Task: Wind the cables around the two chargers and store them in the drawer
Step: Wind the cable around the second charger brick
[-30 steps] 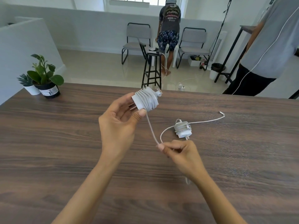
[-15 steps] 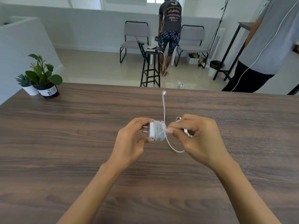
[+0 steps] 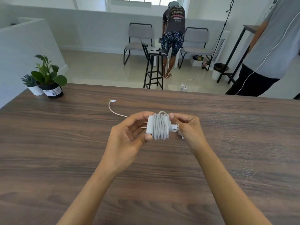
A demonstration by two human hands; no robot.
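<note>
Between both hands' grips (image 3: 159, 125), charger (image 3: 150, 125)

White charger (image 3: 150, 125) wound in pale grey-white cable (image 3: 160, 125), on a dark brown wood-grain table (image 3: 65, 143).

Bright white-walled room beyond a dark wood-grain counter (image 3: 65, 143).

Two potted plants (image 3: 47, 78) at the counter's far left corner. Glossy pale floor (image 3: 97, 70); black stool (image 3: 154, 69) between two grey chairs (image 3: 139, 38) against a low white wall (image 3: 81, 30). Window (image 3: 136, 0) above, daylight strong. One person (image 3: 173, 30) bends by the chairs; another (image 3: 272, 46) stands at right.
</note>
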